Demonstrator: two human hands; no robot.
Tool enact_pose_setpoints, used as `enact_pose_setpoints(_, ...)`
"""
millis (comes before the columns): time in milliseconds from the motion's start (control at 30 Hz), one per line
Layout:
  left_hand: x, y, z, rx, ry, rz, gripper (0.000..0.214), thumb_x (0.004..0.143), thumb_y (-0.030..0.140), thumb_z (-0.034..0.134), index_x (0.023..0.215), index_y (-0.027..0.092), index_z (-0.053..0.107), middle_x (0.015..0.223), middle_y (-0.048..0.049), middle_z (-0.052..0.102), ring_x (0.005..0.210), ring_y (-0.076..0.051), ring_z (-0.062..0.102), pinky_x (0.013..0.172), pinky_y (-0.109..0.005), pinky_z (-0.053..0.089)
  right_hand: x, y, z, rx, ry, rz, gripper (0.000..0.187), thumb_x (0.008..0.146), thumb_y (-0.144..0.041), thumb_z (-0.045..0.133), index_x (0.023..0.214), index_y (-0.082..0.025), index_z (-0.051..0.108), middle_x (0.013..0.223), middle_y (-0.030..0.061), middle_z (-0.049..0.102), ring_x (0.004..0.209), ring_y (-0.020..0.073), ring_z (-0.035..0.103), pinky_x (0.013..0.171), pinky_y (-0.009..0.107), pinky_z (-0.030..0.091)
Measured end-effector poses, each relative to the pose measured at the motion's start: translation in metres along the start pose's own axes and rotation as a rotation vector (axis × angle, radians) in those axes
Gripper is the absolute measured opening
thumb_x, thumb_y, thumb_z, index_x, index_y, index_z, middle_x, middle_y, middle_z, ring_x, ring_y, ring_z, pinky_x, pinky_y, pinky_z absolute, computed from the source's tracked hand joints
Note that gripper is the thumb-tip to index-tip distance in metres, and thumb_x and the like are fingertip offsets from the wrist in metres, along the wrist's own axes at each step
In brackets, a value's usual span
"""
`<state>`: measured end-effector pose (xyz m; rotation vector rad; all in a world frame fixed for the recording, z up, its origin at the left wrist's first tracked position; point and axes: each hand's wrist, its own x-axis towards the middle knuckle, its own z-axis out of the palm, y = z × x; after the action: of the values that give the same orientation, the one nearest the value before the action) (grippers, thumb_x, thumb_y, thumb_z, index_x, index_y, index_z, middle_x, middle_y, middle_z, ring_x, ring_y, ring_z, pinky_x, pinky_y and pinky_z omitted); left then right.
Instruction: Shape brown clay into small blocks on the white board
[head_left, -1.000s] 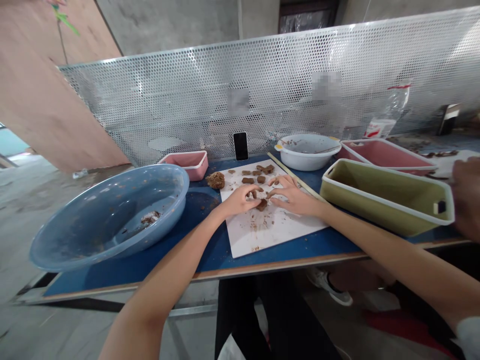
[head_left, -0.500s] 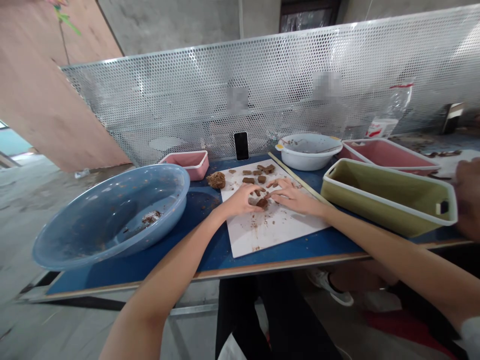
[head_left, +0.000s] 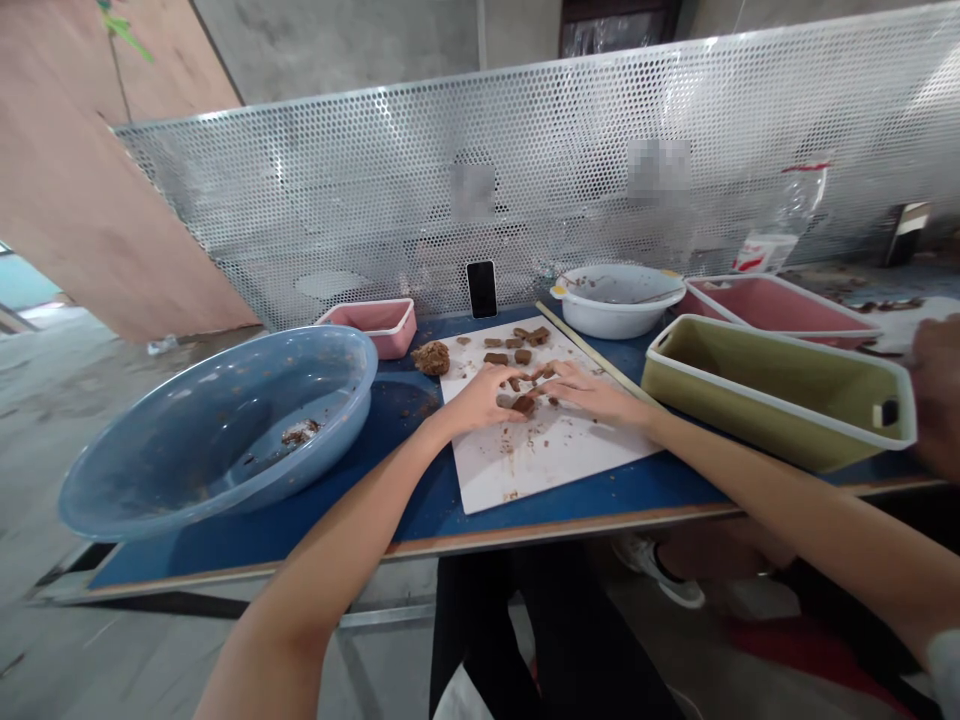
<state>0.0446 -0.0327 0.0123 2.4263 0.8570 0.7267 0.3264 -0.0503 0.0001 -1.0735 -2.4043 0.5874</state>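
On the white board (head_left: 540, 460) both of my hands meet over a small brown dough piece (head_left: 523, 404). My left hand (head_left: 480, 398) curls its fingers and pinches that piece from the left. From the right, my right hand (head_left: 589, 390) touches the same piece with its fingertips, the fingers fairly flat. Several more brown pieces (head_left: 517, 348) lie on the far part of the board. A rough brown dough lump (head_left: 431, 357) sits at the board's far left corner.
A big blue basin (head_left: 225, 425) with scraps stands left. Behind are a small pink tray (head_left: 375, 322), a phone (head_left: 481, 289), a white bowl (head_left: 616, 300) and a stick (head_left: 592, 355). An olive bin (head_left: 772, 395) and pink bin (head_left: 772, 308) stand right. Another person's hand (head_left: 934, 390) is far right.
My hands have stayed over the same dough piece, with only small finger movements; the camera view shifted slightly.
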Motion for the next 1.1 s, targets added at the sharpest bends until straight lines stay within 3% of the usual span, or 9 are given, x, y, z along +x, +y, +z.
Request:
enact_pose_setpoints(200,0.0,-0.001,0.001,-0.008,0.006,-0.011,0.073,0.076,0.043,0.099,0.14,0.023,0.069,0.138,-0.014,0.07,0.129,-0.035,0.062,0.113,-0.049,0.049,0.006,0.004,0.001,0.066,0.003,0.031,0.056,0.112,-0.068,0.035,0.128,-0.039,0.08,0.146,0.0062,0.067,0.147,0.0315,0.054,0.127,0.054,0.043)
enact_pose_setpoints(333,0.0,-0.002,0.002,-0.012,0.002,-0.02,0.073,0.075,0.044,0.099,0.139,0.023,0.069,0.138,-0.0145,0.07,0.129,-0.036,0.062,0.112,-0.048,0.05,0.006,0.006,0.006,0.108,0.045,0.038,0.054,0.11,-0.07,0.039,0.131,-0.036,0.076,0.142,0.0081,0.069,0.144,0.0321,0.056,0.123,0.056,0.046)
enact_pose_setpoints(600,0.0,0.0,0.001,0.007,-0.008,-0.015,0.073,0.078,0.044,0.097,0.141,0.022,0.068,0.139,-0.015,0.069,0.127,-0.035,0.062,0.11,-0.047,0.05,0.007,0.012,0.009,0.021,0.003,0.031,0.05,0.111,-0.067,0.036,0.129,-0.04,0.073,0.144,0.0053,0.067,0.145,0.0295,0.055,0.123,0.053,0.047)
enact_pose_setpoints(767,0.0,-0.001,0.002,0.025,-0.003,0.003,0.073,0.08,0.047,0.096,0.142,0.023,0.067,0.138,-0.0147,0.07,0.128,-0.035,0.062,0.112,-0.048,0.05,0.004,0.001,0.005,0.091,0.014,0.128,0.054,0.108,-0.073,0.039,0.133,-0.037,0.069,0.141,0.0079,0.068,0.143,0.0323,0.055,0.122,0.052,0.047)
enact_pose_setpoints(1100,-0.001,-0.002,0.002,0.037,-0.012,-0.005,0.075,0.079,0.053,0.095,0.142,0.024,0.066,0.138,-0.0139,0.07,0.128,-0.036,0.063,0.113,-0.053,0.051,0.001,-0.008,0.001,0.235,0.054,0.174,0.053,0.104,-0.076,0.046,0.131,-0.036,0.068,0.137,0.008,0.067,0.149,0.0328,0.049,0.132,0.058,0.033)
